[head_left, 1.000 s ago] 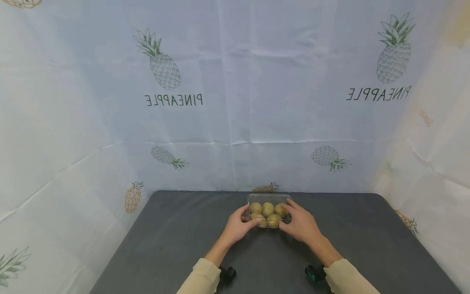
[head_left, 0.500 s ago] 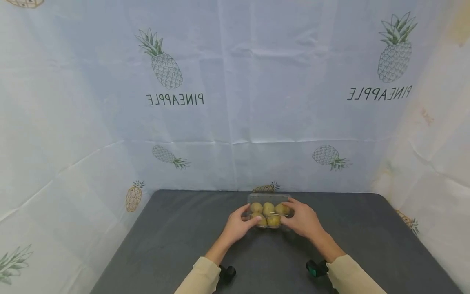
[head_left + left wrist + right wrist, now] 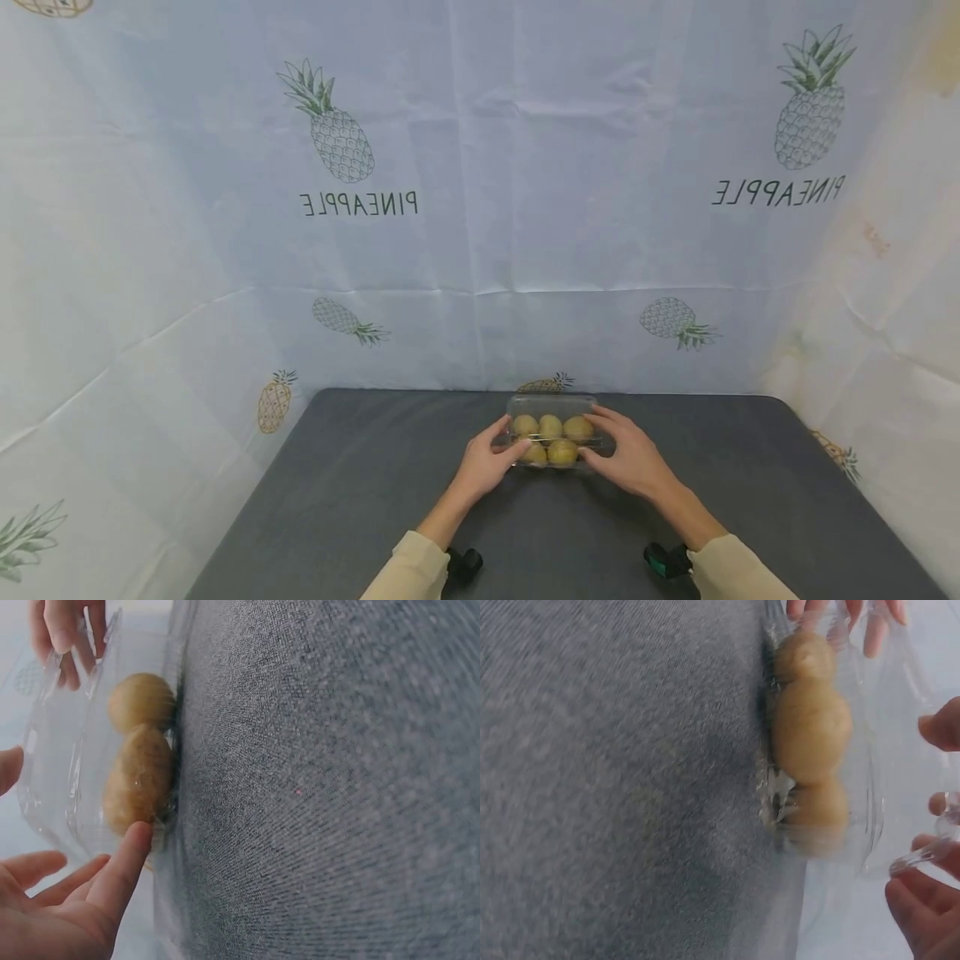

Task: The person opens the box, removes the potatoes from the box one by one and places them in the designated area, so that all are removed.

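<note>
A clear plastic clamshell box (image 3: 552, 406) stands on the dark tabletop with several brownish-yellow fruits (image 3: 562, 452) inside. The fruits look like kiwis. My left hand (image 3: 482, 463) holds the box's left end, thumb across the front; in the left wrist view one fingertip touches its lower corner. My right hand (image 3: 628, 454) is at the right end. Close up in the right wrist view, that hand's fingers (image 3: 907, 900) pinch a clear plastic edge (image 3: 922, 856), with the thumb apart and higher. Reflections hide how far the lid stands from the base.
The dark tabletop (image 3: 337, 500) extends to both sides and in front of the box. White pineapple-print cloth (image 3: 555, 208) hangs directly behind it and along both sides. Dark wrist gear (image 3: 467, 567) shows below each sleeve.
My right hand has shifted slightly right, its thumb drawing away from the middle of the box's front. The left hand stays almost where it was.
</note>
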{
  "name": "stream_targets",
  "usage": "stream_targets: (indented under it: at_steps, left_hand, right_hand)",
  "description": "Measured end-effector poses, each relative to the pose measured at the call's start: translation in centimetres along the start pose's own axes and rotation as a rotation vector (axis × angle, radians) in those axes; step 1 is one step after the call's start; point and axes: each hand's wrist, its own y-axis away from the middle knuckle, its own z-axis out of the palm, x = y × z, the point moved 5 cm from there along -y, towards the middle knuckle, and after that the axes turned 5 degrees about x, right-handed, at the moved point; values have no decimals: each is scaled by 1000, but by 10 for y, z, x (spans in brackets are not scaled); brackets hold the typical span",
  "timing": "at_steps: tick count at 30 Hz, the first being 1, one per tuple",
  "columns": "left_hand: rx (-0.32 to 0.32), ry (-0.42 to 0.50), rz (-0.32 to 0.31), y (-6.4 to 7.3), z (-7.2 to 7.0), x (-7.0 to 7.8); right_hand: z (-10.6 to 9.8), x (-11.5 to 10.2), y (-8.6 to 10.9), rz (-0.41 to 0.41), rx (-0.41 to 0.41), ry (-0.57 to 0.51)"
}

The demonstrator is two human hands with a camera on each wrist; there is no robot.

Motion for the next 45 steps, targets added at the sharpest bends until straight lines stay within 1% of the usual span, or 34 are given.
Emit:
stream_targets:
  at_steps: [3, 5, 11, 14, 17, 20, 24, 28, 34, 41, 45]
  left_hand:
    - [1, 8, -19, 1, -2, -2]
    - [-13, 10, -24, 2, -3, -4]
    - [-86, 24, -5, 1, -6, -7]
    - [-104, 26, 5, -1, -5, -8]
    - [-106, 18, 16, -2, -3, -9]
    - [-100, 4, 23, -4, -2, -10]
    - [-94, -5, 36, -6, 1, -9]
    - [-87, -7, 28, -7, 2, -8]
    - [-82, 4, 5, -6, 3, -9]
    - [-87, -15, 5, -4, 2, -8]
    - [-90, -35, -5, -5, 2, -7]
  right_hand:
    - [-1, 2, 2, -16, 19, -43]
    - [-1, 3, 3, -30, 25, -79]
    - [-6, 6, 5, -71, 20, -133]
    - [-8, 7, 4, -81, 34, -153]
    - [-11, 9, 2, -85, 76, -167]
    - [-14, 10, 0, -102, 139, -185]
    - [-21, 11, -2, -116, 209, -242]
    - [-24, 14, -5, -81, 218, -299]
    - [-27, 19, -13, 16, 198, -394]
    - [-29, 22, -22, 97, 207, -403]
    - [-30, 26, -28, 122, 196, -401]
